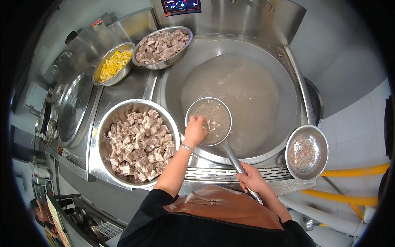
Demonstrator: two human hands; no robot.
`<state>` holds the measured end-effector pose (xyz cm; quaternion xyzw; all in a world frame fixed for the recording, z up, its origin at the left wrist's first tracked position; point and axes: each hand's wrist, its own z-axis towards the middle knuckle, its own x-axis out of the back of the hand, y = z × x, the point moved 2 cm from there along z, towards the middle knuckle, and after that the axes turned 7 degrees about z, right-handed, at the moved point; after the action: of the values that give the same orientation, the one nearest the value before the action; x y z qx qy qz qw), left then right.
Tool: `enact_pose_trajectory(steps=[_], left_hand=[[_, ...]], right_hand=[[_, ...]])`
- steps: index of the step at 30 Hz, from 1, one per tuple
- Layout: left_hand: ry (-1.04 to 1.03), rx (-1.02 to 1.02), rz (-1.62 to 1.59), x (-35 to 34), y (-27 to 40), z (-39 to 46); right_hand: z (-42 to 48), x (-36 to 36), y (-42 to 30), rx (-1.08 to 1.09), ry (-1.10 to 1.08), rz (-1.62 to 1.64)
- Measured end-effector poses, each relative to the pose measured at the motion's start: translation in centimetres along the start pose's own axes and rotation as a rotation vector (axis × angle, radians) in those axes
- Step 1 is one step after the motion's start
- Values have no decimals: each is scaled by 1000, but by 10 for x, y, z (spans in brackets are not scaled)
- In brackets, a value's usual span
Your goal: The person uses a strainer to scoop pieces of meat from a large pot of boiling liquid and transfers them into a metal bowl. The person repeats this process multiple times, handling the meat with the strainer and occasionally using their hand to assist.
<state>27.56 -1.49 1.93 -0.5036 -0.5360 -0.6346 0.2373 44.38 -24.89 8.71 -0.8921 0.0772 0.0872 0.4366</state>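
My right hand grips the metal handle of a round mesh skimmer. The skimmer sits over the near left part of a large wok filled with cloudy liquid. Small meat scraps and bits lie in its mesh. My left hand reaches into the skimmer with curled fingers touching the scraps; whether it pinches a piece is hidden. Just left of that forearm stands a perforated steel colander heaped with chunks of pale cooked meat.
Behind the colander are a steel bowl of yellow-and-white cubes and a bowl of meat chunks. A steel bowl with scraps and liquid stands at the right corner. A lit control panel is on the back wall. Yellow hoses run at right.
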Motion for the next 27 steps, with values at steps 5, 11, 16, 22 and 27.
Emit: enact_pose_trajectory(steps=[5, 11, 16, 22, 27], left_hand=[[-41, -57, -6, -7, 15, -2], [-93, -51, -37, -39, 9, 19], [-9, 36, -282, -33, 10, 45], [448, 146, -94, 74, -54, 40], [579, 487, 549, 158, -135, -17]], right_hand=[[-1, 8, -4, -27, 60, 65], [14, 31, -4, -14, 136, 75], [45, 72, -38, 37, 242, 34], [107, 199, -58, 208, 783, -458], [195, 310, -88, 206, 956, -1087]])
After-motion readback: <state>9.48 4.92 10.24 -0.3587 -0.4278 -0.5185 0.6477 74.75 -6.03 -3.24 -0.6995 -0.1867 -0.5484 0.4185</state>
